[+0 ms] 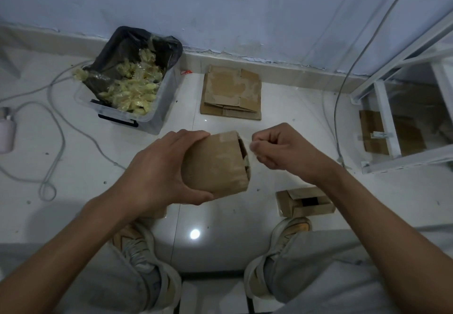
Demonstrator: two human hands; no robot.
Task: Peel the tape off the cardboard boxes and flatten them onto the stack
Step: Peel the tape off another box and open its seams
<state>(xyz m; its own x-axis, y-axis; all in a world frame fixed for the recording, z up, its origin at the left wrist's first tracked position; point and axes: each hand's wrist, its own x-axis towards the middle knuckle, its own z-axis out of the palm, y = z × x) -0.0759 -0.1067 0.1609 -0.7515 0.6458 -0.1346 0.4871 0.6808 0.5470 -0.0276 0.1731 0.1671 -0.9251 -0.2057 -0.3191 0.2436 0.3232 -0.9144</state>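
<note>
Floor: glossy white tiles [282,108] with a bright light spot reflected between the person's shoes.
Wall: pale blue [220,7], with chipped paint along a light skirting board.
Bin: clear plastic tub [149,120] lined with a black bag, standing left of centre by the wall and holding crumpled yellowish tape.
Stack: flattened cardboard [231,93] lying on the floor near the wall, right of the bin and well apart from the hands.
Cables: grey cords [56,127] looping across the floor on the left.
Frame: white metal rack [382,117] at right, with more cardboard behind it.
Box in hand: small brown box [215,164] held above the floor, its open end facing right.
Left hand [157,166]: wrapped round the left side of the box, fingers on top, thumb underneath.
Right hand [277,149]: fingers curled just beside the box's open end, pinching a thin clear strip of tape [250,146].
Second box: partly opened box [305,202] on the floor by the right shoe.
</note>
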